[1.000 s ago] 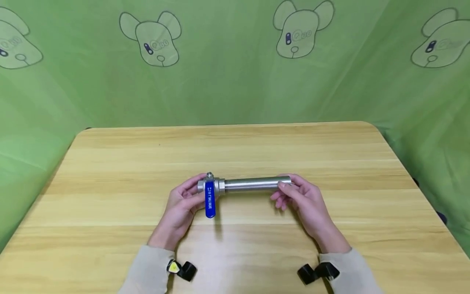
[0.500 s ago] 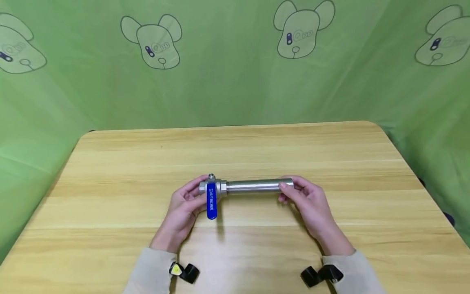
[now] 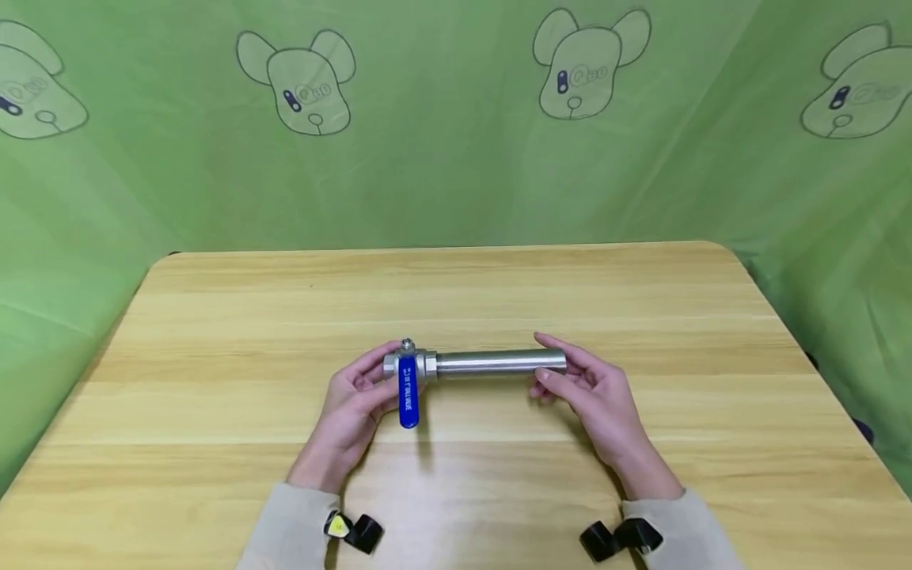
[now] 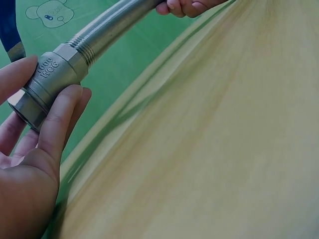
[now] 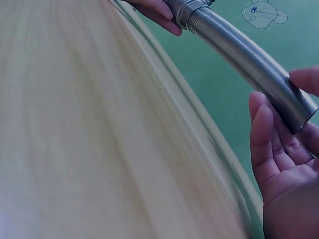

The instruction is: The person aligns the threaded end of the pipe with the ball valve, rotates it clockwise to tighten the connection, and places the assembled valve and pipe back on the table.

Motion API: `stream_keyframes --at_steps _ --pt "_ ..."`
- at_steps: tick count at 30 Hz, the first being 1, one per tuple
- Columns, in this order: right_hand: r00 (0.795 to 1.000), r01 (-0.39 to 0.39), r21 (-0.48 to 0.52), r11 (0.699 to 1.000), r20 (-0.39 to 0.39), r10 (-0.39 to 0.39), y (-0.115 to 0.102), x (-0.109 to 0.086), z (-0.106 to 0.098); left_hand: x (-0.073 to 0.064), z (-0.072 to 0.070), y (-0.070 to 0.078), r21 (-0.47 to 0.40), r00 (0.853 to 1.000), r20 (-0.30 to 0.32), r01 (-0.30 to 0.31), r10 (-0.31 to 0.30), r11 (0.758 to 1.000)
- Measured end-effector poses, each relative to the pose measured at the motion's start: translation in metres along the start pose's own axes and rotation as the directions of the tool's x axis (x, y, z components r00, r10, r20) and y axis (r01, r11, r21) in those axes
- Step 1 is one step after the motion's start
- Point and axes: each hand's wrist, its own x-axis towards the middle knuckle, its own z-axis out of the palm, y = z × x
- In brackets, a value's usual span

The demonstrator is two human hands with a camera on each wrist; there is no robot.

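My left hand (image 3: 352,404) grips a steel ball valve (image 4: 52,74), with thumb and fingers around its body. The valve's blue lever (image 3: 408,392) points down toward me in the head view. A steel pipe (image 3: 492,362) extends rightward from the valve, its threaded end (image 4: 79,47) inside the valve's hex end and some thread still showing. At the pipe's free end, my right hand (image 3: 602,404) is loosely spread around it. The right index finger is raised above the pipe, the thumb is at its lower edge, and the other fingers are below.
A wood-grain table (image 3: 456,293) lies beneath both hands. Green cloth (image 3: 442,174) printed with bear heads hangs behind and at the sides. Each sleeve cuff has a black wrist camera, one on the left (image 3: 365,533) and one on the right (image 3: 602,541).
My right index finger has lifted off the pipe, and the right thumb has slid down to the pipe's lower edge. The left hand's hold on the valve looks the same.
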Motion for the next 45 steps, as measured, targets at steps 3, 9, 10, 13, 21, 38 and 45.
stream_keyframes --at_steps 3,9,10,13,21,38,45 --pt "1.000 0.001 0.017 1.000 0.010 -0.002 -0.0008 -0.0006 0.0000 0.0000 0.0000 0.0000 0.002 1.000 0.011 0.000 0.000 1.000" --pt "0.999 0.042 0.036 0.998 0.012 -0.043 0.0000 0.0005 -0.0003 0.0005 0.0011 0.0018 0.014 1.000 0.029 -0.003 0.002 1.000" --pt "0.999 0.043 0.033 0.999 0.016 -0.044 0.0004 0.0005 -0.0004 0.0005 0.0012 0.0017 0.014 1.000 0.025 -0.001 0.000 1.000" --pt "0.999 0.032 0.017 0.999 0.023 -0.032 0.0015 0.0004 -0.0004 0.0003 0.0014 0.0009 0.004 1.000 0.011 0.006 -0.006 1.000" --pt "1.000 -0.019 -0.026 0.999 0.004 0.019 0.0022 -0.0002 0.0004 -0.0013 0.0016 -0.0008 -0.006 1.000 0.008 0.009 -0.009 1.000" --pt "0.998 0.011 0.019 1.000 0.061 -0.012 0.0030 0.0002 0.0007 -0.0044 0.0018 0.0006 -0.035 1.000 -0.003 0.011 -0.011 0.999" --pt "1.000 -0.003 0.017 1.000 0.028 0.002 0.0030 -0.0018 -0.0023 -0.0031 0.0031 0.0001 -0.038 1.000 0.018 0.008 -0.007 0.999"
